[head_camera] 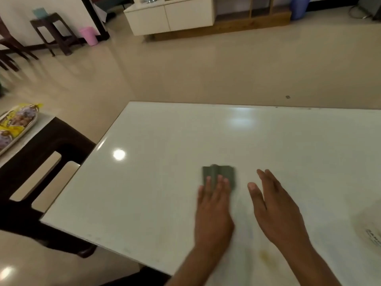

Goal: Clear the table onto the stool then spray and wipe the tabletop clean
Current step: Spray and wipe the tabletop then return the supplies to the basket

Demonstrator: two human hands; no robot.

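- We see a white glossy counter (165, 182) that fills the lower right part of the view, with bright spots of light reflected on it.
- A small grey cloth (218, 174) lies flat on the counter, near its middle.
- The left hand (213, 211) is flat and open, palm down, and its fingertips (220, 179) press on the near edge of the cloth; the fingers are straight and do not close around it.
- The left hand is a little blurred in the picture.
- The right hand (276, 209) is also open, with the fingers straight and together and the thumb spread; it has hold of nothing. It is just beside the cloth, to the right, and we cannot tell if it touches the counter or is a little above it.
- A faint yellow stain (266, 255) is on the counter near the front edge, between the two forearms.
- At the right edge of the view there is a pale blurred thing (371, 228) with some print on it; we cannot tell what it is.
- At the left, well apart from the counter, a tray (31, 125) with yellow snack packets (20, 118) lies on a light surface.
- A dark chair (41, 151) stands at the left side of the counter.
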